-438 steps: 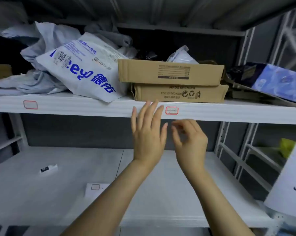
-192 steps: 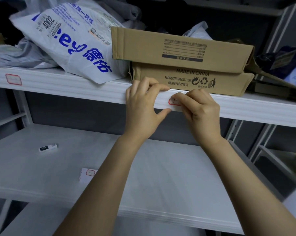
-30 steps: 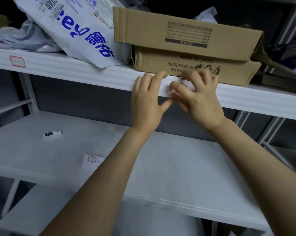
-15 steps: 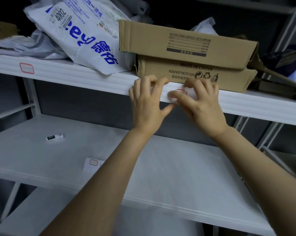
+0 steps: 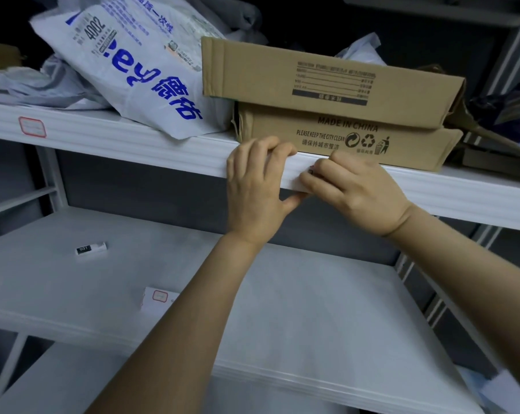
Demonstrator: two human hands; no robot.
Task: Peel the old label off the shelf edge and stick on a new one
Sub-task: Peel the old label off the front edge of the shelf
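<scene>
The old label (image 5: 312,168), red-bordered, sits on the front edge of the upper white shelf (image 5: 163,147); only a sliver of it shows by my right fingertips. My right hand (image 5: 354,192) is curled against the edge, with thumb and forefinger pinching at the label's left end. My left hand (image 5: 257,186) grips the shelf edge just to the left, fingers hooked over the top and thumb underneath. A small sheet with a red-bordered label (image 5: 158,295) lies on the lower shelf (image 5: 312,309), partly behind my left forearm.
Two stacked cardboard boxes (image 5: 327,82) stand on the upper shelf right behind my hands, and a white printed bag (image 5: 127,64) leans to their left. Another red-bordered label (image 5: 32,126) is stuck on the edge at far left. A small white object (image 5: 90,249) lies on the lower shelf.
My right fingers have curled in from a spread press, and they now cover most of the label. My left hand keeps its grip on the edge.
</scene>
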